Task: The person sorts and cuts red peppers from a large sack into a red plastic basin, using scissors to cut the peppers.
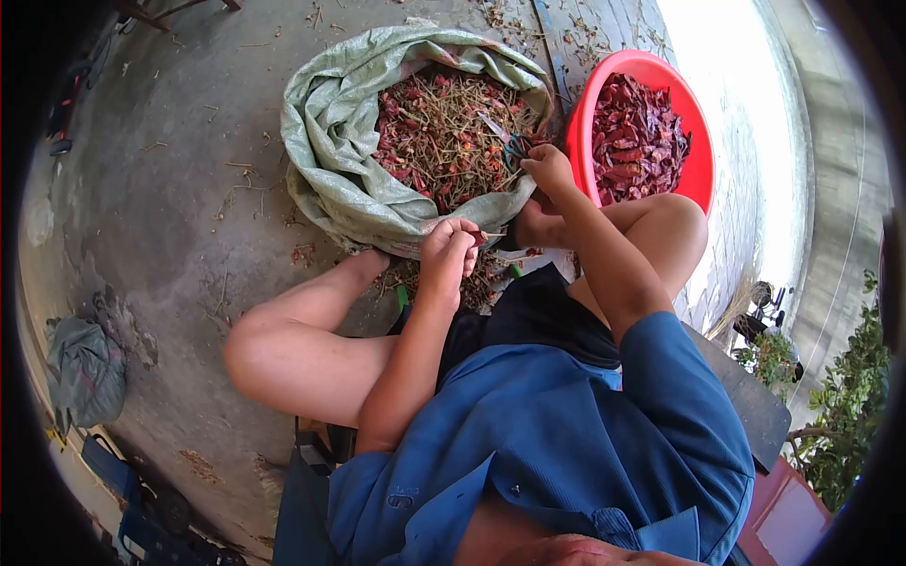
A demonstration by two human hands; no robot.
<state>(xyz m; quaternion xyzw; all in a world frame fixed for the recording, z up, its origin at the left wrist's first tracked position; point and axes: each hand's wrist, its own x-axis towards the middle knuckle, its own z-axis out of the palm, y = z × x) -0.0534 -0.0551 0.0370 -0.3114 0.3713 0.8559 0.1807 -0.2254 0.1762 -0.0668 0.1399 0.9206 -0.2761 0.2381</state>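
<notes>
My left hand [448,253] is closed, pinching a dried red chili [482,237] whose thin pale stem points right. It is at the near rim of a green woven sack [330,127]. My right hand [549,172] grips the dark handles of a pair of scissors [507,141], its fingers partly hidden. The blades point up and left over the sack, apart from the chili. Inside the rolled-down sack lies a heap of chili stems [453,132] mixed with red bits.
Right of the sack, a red plastic basin [696,141] holds dark red dried chilies [634,141]. Stems and scraps [477,283] litter the floor between my legs. A dark grey bag [87,373] lies far left. Leafy plants [849,415] stand at the right edge.
</notes>
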